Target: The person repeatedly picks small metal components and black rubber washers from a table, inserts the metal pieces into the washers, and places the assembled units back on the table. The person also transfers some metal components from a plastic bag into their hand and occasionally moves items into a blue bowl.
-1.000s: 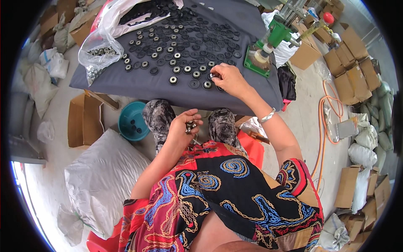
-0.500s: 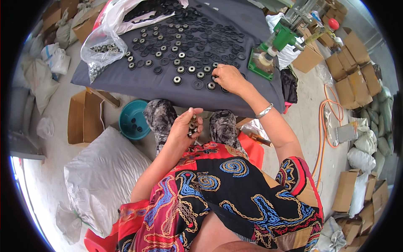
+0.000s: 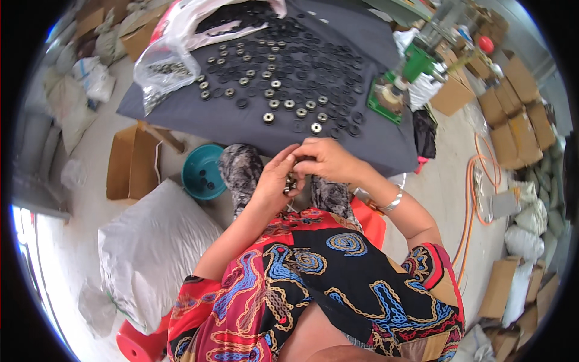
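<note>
My left hand [image 3: 277, 180] is curled round several small metal bearings [image 3: 289, 183], held over my lap just off the table's near edge. Bent over its fingertips is my right hand [image 3: 329, 159], fingers pinched together; whatever lies between them is hidden. On the dark grey cloth [image 3: 199, 123] are spread many black plastic discs [image 3: 300, 75], some in the nearer and left part with a shiny bearing set in the middle. One such disc with a bearing [image 3: 316, 128] lies just beyond my right hand.
A clear bag of bearings [image 3: 169, 71] and a white bag of black discs [image 3: 238, 18] lie on the table's left side. To the right stands a green hand press [image 3: 386, 96]. Below are a teal basin [image 3: 205, 172], a cardboard box [image 3: 129, 163] and a white sack [image 3: 154, 232].
My right hand has drawn back from the discs on the cloth to meet my left hand's fingertips. The whole view has shifted slightly; my left hand stays over my lap with the bearings.
</note>
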`<state>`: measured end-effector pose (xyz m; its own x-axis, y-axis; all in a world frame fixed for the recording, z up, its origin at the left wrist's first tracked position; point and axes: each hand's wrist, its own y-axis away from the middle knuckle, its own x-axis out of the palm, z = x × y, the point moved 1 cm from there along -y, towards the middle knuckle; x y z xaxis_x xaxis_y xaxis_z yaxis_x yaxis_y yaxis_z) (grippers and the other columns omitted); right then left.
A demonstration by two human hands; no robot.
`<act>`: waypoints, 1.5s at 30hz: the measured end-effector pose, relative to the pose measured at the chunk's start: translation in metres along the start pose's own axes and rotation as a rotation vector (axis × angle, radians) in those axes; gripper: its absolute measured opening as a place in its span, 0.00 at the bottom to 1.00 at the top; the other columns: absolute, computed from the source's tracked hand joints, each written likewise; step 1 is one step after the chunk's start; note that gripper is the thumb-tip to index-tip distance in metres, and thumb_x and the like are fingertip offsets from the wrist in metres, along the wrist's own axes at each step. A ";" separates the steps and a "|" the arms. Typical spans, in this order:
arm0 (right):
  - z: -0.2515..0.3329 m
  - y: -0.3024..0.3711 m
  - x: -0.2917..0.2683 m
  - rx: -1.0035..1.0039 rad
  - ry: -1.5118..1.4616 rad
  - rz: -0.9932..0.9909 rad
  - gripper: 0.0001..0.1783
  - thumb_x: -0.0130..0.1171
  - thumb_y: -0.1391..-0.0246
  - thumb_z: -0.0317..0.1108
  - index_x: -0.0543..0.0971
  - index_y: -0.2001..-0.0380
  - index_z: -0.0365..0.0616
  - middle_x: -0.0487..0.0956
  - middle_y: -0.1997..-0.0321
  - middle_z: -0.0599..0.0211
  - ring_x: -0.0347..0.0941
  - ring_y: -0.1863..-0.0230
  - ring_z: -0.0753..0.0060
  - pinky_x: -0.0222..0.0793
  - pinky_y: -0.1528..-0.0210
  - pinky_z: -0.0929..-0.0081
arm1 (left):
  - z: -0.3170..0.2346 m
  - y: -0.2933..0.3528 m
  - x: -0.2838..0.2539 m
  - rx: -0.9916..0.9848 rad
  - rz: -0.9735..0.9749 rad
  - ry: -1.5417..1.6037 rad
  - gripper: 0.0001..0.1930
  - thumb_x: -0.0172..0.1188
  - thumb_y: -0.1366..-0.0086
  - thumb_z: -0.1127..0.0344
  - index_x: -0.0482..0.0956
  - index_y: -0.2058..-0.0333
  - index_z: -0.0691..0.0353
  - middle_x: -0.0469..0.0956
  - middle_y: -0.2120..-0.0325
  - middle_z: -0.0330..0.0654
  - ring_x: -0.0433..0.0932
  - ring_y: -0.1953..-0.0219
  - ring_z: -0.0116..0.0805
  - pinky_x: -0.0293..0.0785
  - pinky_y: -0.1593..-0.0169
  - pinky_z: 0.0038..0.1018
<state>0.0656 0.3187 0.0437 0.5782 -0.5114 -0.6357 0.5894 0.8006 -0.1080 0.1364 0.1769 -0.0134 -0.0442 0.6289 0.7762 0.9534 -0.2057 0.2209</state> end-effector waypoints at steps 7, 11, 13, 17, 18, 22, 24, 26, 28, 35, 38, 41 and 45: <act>-0.015 0.017 0.002 0.123 -0.206 -0.038 0.11 0.63 0.55 0.32 0.80 0.68 0.37 0.76 0.73 0.63 0.71 0.69 0.70 0.67 0.64 0.72 | 0.009 -0.004 0.005 -0.123 0.038 -0.178 0.18 0.46 0.30 0.58 0.68 0.48 0.63 0.71 0.84 0.38 0.67 0.88 0.27 0.55 0.88 0.20; -0.021 0.019 -0.006 0.120 -0.125 0.057 0.09 0.62 0.55 0.30 0.80 0.70 0.37 0.77 0.76 0.65 0.71 0.72 0.75 0.67 0.67 0.75 | 0.012 -0.002 0.010 -0.166 0.067 -0.324 0.16 0.44 0.29 0.57 0.70 0.55 0.64 0.71 0.86 0.40 0.67 0.89 0.29 0.55 0.88 0.21; -0.033 0.018 -0.003 0.144 -0.282 0.073 0.08 0.61 0.54 0.29 0.80 0.70 0.37 0.77 0.77 0.69 0.70 0.74 0.79 0.66 0.69 0.77 | 0.010 -0.004 0.009 -0.192 0.063 -0.354 0.16 0.44 0.30 0.58 0.70 0.56 0.65 0.71 0.87 0.40 0.67 0.89 0.29 0.55 0.88 0.21; -0.030 0.016 -0.003 0.333 -0.481 0.086 0.05 0.60 0.51 0.28 0.80 0.71 0.37 0.76 0.79 0.75 0.68 0.74 0.87 0.66 0.71 0.81 | 0.009 -0.007 0.006 -0.176 0.073 -0.324 0.14 0.44 0.31 0.59 0.70 0.58 0.66 0.71 0.87 0.41 0.67 0.89 0.29 0.54 0.88 0.21; -0.029 0.015 -0.002 0.314 -0.467 0.081 0.05 0.60 0.51 0.27 0.80 0.71 0.37 0.76 0.79 0.75 0.68 0.74 0.86 0.66 0.71 0.81 | 0.008 -0.006 0.006 -0.172 0.063 -0.307 0.15 0.44 0.31 0.60 0.70 0.57 0.66 0.71 0.87 0.41 0.67 0.89 0.28 0.55 0.88 0.21; -0.028 0.022 0.006 0.311 -0.558 0.071 0.04 0.60 0.51 0.26 0.79 0.70 0.37 0.76 0.77 0.74 0.68 0.73 0.85 0.65 0.71 0.84 | 0.008 0.002 0.011 -0.139 0.103 -0.277 0.17 0.45 0.31 0.61 0.67 0.50 0.67 0.71 0.87 0.41 0.67 0.89 0.26 0.55 0.89 0.19; -0.029 0.022 0.007 0.318 -0.645 0.073 0.05 0.60 0.51 0.25 0.79 0.69 0.36 0.76 0.76 0.73 0.69 0.73 0.83 0.66 0.70 0.84 | 0.006 0.003 0.012 -0.130 0.138 -0.280 0.19 0.46 0.32 0.62 0.64 0.46 0.66 0.71 0.86 0.40 0.67 0.88 0.26 0.55 0.89 0.18; -0.033 0.024 0.007 0.317 -0.692 0.059 0.05 0.60 0.51 0.24 0.79 0.69 0.36 0.77 0.75 0.71 0.69 0.72 0.82 0.66 0.70 0.83 | 0.007 0.000 0.010 -0.154 0.166 -0.276 0.22 0.47 0.32 0.63 0.61 0.43 0.66 0.71 0.85 0.40 0.67 0.88 0.25 0.55 0.89 0.17; -0.032 0.023 0.008 0.312 -0.677 0.075 0.06 0.60 0.51 0.25 0.79 0.69 0.36 0.77 0.74 0.71 0.70 0.72 0.82 0.67 0.69 0.82 | 0.006 -0.001 0.005 -0.193 0.195 -0.273 0.23 0.47 0.32 0.64 0.60 0.41 0.64 0.70 0.84 0.40 0.67 0.88 0.26 0.54 0.89 0.18; -0.041 0.011 -0.030 0.098 0.008 -0.126 0.10 0.59 0.54 0.28 0.80 0.67 0.38 0.77 0.71 0.65 0.73 0.68 0.75 0.69 0.62 0.77 | 0.011 -0.007 -0.017 -0.180 -0.116 -0.058 0.20 0.49 0.37 0.71 0.65 0.46 0.65 0.72 0.78 0.41 0.71 0.80 0.33 0.58 0.84 0.23; -0.056 -0.003 -0.066 0.226 0.278 -0.352 0.12 0.59 0.59 0.30 0.80 0.67 0.38 0.77 0.70 0.55 0.76 0.67 0.58 0.71 0.63 0.66 | 0.017 -0.012 -0.028 -0.200 -0.288 -0.017 0.20 0.47 0.42 0.75 0.67 0.49 0.67 0.72 0.72 0.43 0.73 0.71 0.37 0.60 0.80 0.23; -0.080 -0.014 -0.076 0.220 0.394 -0.368 0.11 0.58 0.58 0.28 0.80 0.67 0.37 0.77 0.68 0.54 0.75 0.65 0.53 0.70 0.60 0.63 | 0.020 -0.010 -0.024 -0.217 -0.327 0.025 0.21 0.47 0.45 0.79 0.68 0.50 0.68 0.72 0.68 0.44 0.74 0.68 0.39 0.61 0.78 0.22; -0.093 -0.022 -0.074 0.247 0.524 -0.308 0.11 0.58 0.55 0.26 0.79 0.65 0.35 0.77 0.66 0.54 0.75 0.64 0.56 0.70 0.59 0.66 | 0.017 -0.005 -0.021 -0.189 -0.299 0.040 0.19 0.47 0.46 0.82 0.69 0.53 0.67 0.73 0.65 0.45 0.75 0.68 0.38 0.61 0.77 0.21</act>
<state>-0.0420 0.3681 0.0220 0.0470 -0.4361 -0.8987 0.8324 0.5145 -0.2061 0.1378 0.1772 -0.0407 -0.3282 0.6531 0.6825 0.8247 -0.1542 0.5441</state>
